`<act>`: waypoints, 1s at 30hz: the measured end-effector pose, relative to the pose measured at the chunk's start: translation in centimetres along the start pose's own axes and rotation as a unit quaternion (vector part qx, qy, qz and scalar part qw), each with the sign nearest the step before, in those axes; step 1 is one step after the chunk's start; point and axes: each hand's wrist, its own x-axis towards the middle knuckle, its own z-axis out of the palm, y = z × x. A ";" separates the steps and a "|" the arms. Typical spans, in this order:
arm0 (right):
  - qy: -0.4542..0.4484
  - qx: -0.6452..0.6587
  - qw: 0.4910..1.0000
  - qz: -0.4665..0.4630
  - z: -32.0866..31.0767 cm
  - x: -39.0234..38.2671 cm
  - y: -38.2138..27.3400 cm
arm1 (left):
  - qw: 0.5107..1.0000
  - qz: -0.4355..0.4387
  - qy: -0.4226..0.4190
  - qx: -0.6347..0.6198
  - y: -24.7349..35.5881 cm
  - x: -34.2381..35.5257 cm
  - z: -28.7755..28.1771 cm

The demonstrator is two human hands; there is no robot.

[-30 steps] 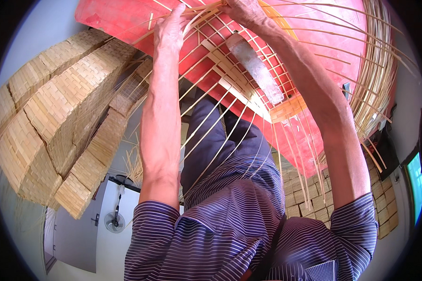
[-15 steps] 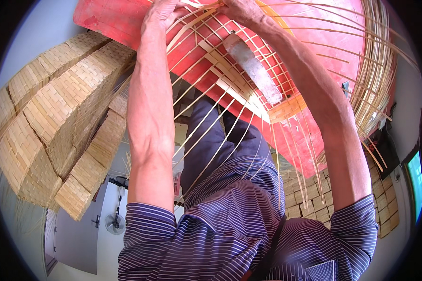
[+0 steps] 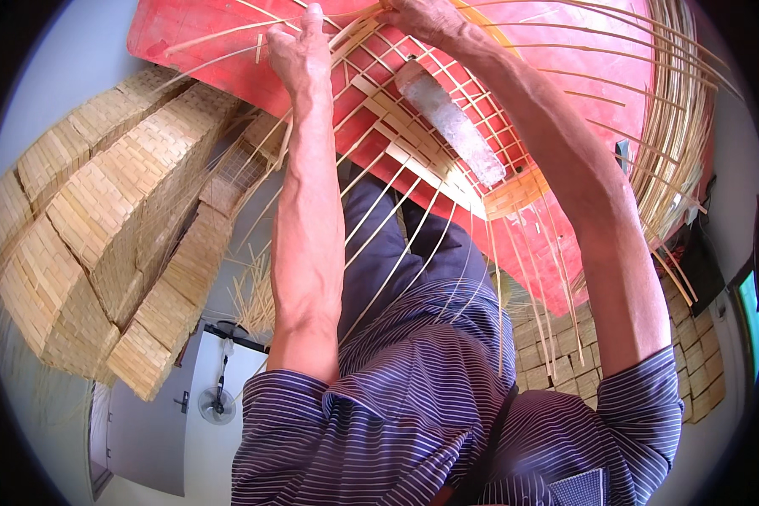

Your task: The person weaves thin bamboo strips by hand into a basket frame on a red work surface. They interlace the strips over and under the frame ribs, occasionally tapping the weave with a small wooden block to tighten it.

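Note:
An open-weave piece of bamboo strips (image 3: 472, 88), likely a basket base, lies on a red tabletop, its loose ends fanning outward. My left hand (image 3: 302, 55) is at its far left edge, fingers curled around a thin strip, thumb pointing up. At the far edge, fingertips partly cut off by the frame, my right hand (image 3: 426, 18) pinches a strip. Across the lattice rests a flat grey metal bar (image 3: 451, 122). Wider pale slats (image 3: 413, 143) run through the near side, and an orange-tinted band (image 3: 514, 194) curves around the near right corner.
The red table (image 3: 185, 34) ends just in front of my legs. Stacked woven baskets (image 3: 118, 219) stand to the left. A bundle of long strips (image 3: 670, 110) hangs along the right side, with more woven pieces (image 3: 616, 346) below. A fan (image 3: 217, 405) stands behind.
My left hand has moved slightly right and nearer, away from the far edge, and strips now stretch out to its left. My right hand has shifted slightly left.

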 end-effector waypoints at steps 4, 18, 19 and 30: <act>-0.012 0.009 0.999 -0.033 -0.5 0.1 -1.0 | 0.901 0.301 -0.055 0.307 1.2 -1.5 -1.9; 0.006 -0.081 0.997 -0.019 0.2 -0.1 0.0 | 0.780 0.434 -0.285 0.348 6.1 0.8 0.1; 0.010 -0.087 0.996 -0.019 0.2 -0.2 0.1 | 0.783 0.437 -0.292 0.333 6.0 1.0 0.2; 0.007 -0.047 0.999 0.004 -2.4 -2.5 -3.1 | 0.751 0.517 -0.343 0.226 5.0 2.2 -2.2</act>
